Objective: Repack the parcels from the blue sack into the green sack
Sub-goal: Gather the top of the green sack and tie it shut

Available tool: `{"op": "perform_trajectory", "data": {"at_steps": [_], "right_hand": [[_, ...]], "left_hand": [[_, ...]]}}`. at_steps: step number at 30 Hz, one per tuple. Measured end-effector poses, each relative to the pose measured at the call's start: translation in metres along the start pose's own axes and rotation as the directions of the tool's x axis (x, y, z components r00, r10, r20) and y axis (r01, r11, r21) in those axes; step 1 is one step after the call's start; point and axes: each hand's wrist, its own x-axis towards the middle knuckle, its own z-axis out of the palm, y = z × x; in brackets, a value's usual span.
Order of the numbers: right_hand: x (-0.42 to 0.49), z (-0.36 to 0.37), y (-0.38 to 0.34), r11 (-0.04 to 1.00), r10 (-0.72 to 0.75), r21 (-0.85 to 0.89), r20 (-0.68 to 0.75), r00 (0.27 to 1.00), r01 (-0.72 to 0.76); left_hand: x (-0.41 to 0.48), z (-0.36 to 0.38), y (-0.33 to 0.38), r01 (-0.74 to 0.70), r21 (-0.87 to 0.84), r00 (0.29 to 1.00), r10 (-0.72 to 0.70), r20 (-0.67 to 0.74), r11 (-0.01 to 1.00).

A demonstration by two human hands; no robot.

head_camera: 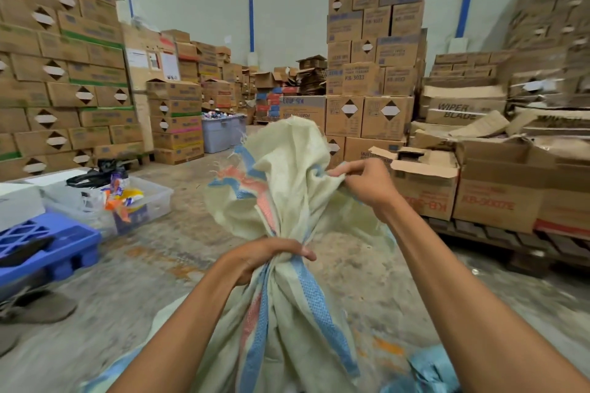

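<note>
A: Position of the pale greenish sack (287,322)?

B: Stands upright straight ahead between both arms, long axis vertical, bulging below a gathered neck.

A: Grip on it?

B: Clenched at the neck by the left hand (265,260), fist closed right round the fabric. Pinched at the loose mouth edge by the right hand (364,183), which sits higher and farther out, so nearer the opening. Probably the one to spread it.

A: And the blue sack (429,368)?

B: Glimpsed only as light blue fabric at the bottom edge, close under the arms. No parcels in sight.
</note>
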Motion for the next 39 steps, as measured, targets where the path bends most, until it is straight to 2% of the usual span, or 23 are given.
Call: {"op": "perform_trajectory", "data": {"at_steps": [2, 4, 6, 8, 11, 12, 14, 16, 18, 20, 21, 23, 25, 28, 30, 32, 35, 39], "right_hand": [[0.001, 0.005, -0.012, 0.982, 0.074, 0.175, -0.015, 0.997, -0.071], [-0.001, 0.007, -0.022, 0.913, 0.176, 0.36, 0.084, 0.981, -0.194], [-0.001, 0.007, -0.026, 0.846, 0.21, 0.459, 0.178, 0.961, -0.27], [-0.005, 0.012, -0.023, 0.895, 0.194, 0.377, 0.15, 0.969, -0.237], [-0.023, 0.035, 0.005, 0.977, 0.158, 0.141, 0.007, 0.987, -0.157], [-0.03, 0.042, 0.022, 0.983, 0.176, 0.053, 0.009, 0.984, -0.176], [-0.048, 0.056, 0.058, 0.963, 0.255, -0.139, 0.211, 0.944, -0.229], [-0.069, 0.071, 0.089, 0.923, 0.337, -0.338, 0.484, 0.807, -0.183], [-0.089, 0.092, 0.099, 0.92, 0.371, -0.341, 0.603, 0.707, -0.193], [-0.1, 0.119, 0.097, 0.922, 0.382, -0.309, 0.634, 0.673, -0.232], [-0.105, 0.133, 0.088, 0.909, 0.398, -0.356, 0.592, 0.701, -0.216], [-0.11, 0.157, 0.064, 0.897, 0.369, -0.394, 0.422, 0.828, -0.199], [-0.106, 0.172, 0.042, 0.939, 0.276, -0.283, 0.285, 0.918, -0.194], [-0.087, 0.202, 0.031, 0.986, 0.156, -0.083, 0.186, 0.97, -0.142], [-0.075, 0.21, 0.028, 0.972, 0.135, 0.175, 0.117, 0.984, -0.154], [-0.069, 0.212, 0.027, 0.937, 0.134, 0.315, 0.072, 0.988, -0.15], [-0.072, 0.197, 0.028, 0.942, 0.094, 0.313, 0.088, 0.992, -0.117], [-0.082, 0.157, 0.029, 0.953, 0.04, 0.297, 0.088, 0.995, -0.065]], "left_hand": [[0.006, 0.003, 0.005, -0.009, 0.016, 0.997, 0.01, -0.072, 1.0], [0.011, 0.008, 0.003, -0.052, -0.014, 0.988, 0.05, -0.143, 0.999], [0.015, 0.009, 0.0, -0.088, -0.079, 0.971, 0.068, -0.228, 0.993], [0.02, 0.009, 0.004, -0.125, -0.14, 0.958, 0.083, -0.274, 0.982], [0.023, 0.006, 0.018, -0.161, -0.181, 0.942, 0.097, -0.32, 0.97], [0.023, 0.004, 0.021, -0.173, -0.181, 0.93, 0.1, -0.353, 0.968], [0.024, 0.001, 0.027, -0.188, -0.131, 0.896, 0.116, -0.428, 0.973], [0.026, 0.001, 0.032, -0.205, -0.088, 0.87, 0.141, -0.473, 0.975], [0.026, 0.003, 0.037, -0.214, -0.046, 0.853, 0.164, -0.496, 0.976], [0.027, 0.007, 0.041, -0.206, -0.051, 0.86, 0.156, -0.485, 0.977], [0.028, 0.008, 0.045, -0.202, -0.068, 0.872, 0.148, -0.467, 0.977], [0.025, 0.006, 0.054, -0.2, -0.09, 0.877, 0.138, -0.46, 0.976], [0.021, -0.001, 0.067, -0.248, -0.097, 0.858, 0.172, -0.484, 0.964], [0.002, -0.025, 0.085, -0.318, -0.044, 0.802, 0.243, -0.546, 0.947], [-0.012, -0.035, 0.093, -0.333, 0.021, 0.786, 0.29, -0.546, 0.943], [-0.02, -0.035, 0.099, -0.337, 0.114, 0.774, 0.343, -0.532, 0.935], [-0.021, -0.027, 0.105, -0.337, 0.127, 0.809, 0.355, -0.468, 0.933], [-0.016, -0.005, 0.115, -0.367, -0.01, 0.866, 0.338, -0.369, 0.93]]}}
